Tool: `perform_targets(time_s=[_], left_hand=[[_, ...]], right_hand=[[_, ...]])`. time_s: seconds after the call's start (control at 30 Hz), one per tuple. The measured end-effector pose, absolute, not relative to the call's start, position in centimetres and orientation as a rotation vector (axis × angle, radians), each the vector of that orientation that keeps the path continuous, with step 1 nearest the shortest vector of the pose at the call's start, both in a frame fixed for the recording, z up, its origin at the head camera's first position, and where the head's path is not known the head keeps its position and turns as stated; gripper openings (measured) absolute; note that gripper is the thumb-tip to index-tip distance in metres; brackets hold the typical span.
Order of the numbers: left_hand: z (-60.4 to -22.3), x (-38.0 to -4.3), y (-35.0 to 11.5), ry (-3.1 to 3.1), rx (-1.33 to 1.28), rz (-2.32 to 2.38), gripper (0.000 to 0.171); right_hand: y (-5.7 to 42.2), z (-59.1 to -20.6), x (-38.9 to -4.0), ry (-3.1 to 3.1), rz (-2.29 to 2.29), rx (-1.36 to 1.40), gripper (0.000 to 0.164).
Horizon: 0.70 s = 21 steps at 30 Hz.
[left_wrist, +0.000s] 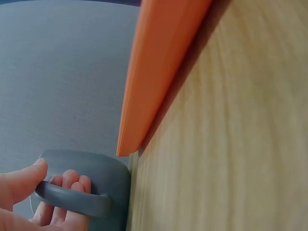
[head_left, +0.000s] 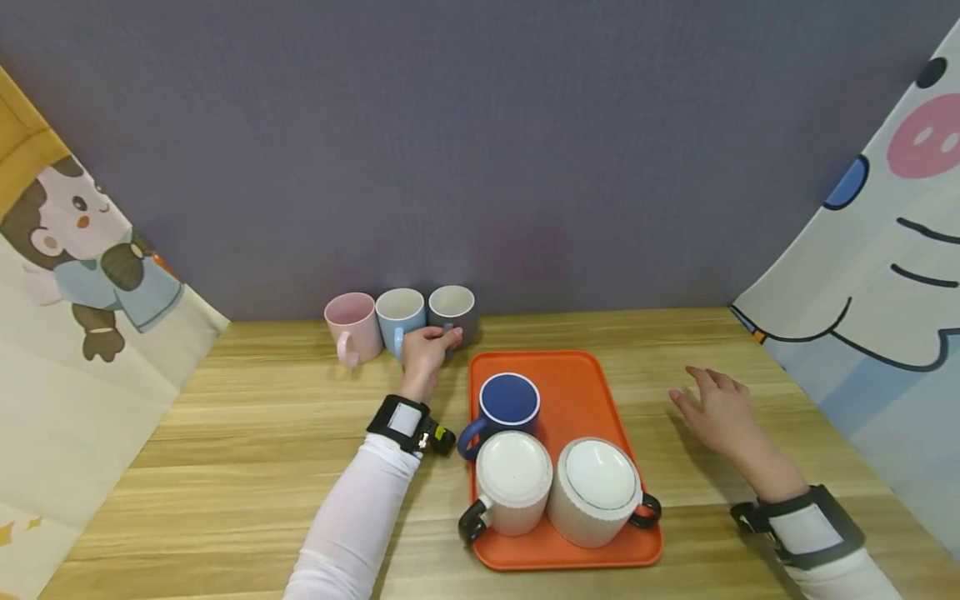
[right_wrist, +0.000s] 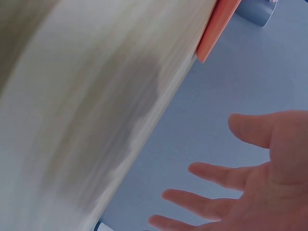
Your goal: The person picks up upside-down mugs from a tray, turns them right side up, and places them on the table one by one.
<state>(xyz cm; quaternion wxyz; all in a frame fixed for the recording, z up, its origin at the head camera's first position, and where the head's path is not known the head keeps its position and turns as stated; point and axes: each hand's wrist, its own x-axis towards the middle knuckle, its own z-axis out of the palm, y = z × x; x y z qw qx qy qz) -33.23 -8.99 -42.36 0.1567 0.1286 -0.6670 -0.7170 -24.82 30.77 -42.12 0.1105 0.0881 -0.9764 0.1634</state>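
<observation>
At the back of the table, my left hand (head_left: 426,357) holds a grey mug (head_left: 467,321) by its handle. The left wrist view shows fingers curled through the mug handle (left_wrist: 72,198) and the thumb on its end. Beside it stand a light blue mug (head_left: 390,310) and a pink mug (head_left: 360,329), handles toward me. My right hand (head_left: 722,412) hovers over the table to the right of the orange tray (head_left: 570,375), fingers spread and holding nothing. On the tray sit a navy mug (head_left: 498,421) and two white mugs with black handles (head_left: 517,508), bottoms up.
A grey wall (head_left: 525,167) rises right behind the row of mugs. Printed curtains (head_left: 135,350) flank the wooden table (head_left: 247,433) on both sides. The tray's raised rim lies just right of my left wrist.
</observation>
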Motion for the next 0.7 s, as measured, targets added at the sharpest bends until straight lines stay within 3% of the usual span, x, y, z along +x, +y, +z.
perform_targets(time_s=[0.7], left_hand=[[-41.61, -32.40, -9.18, -2.249, 0.311, -1.682, 0.024]], right_hand=[[31.65, -42.36, -24.46, -2.877, 0.470, 0.262, 0.055]])
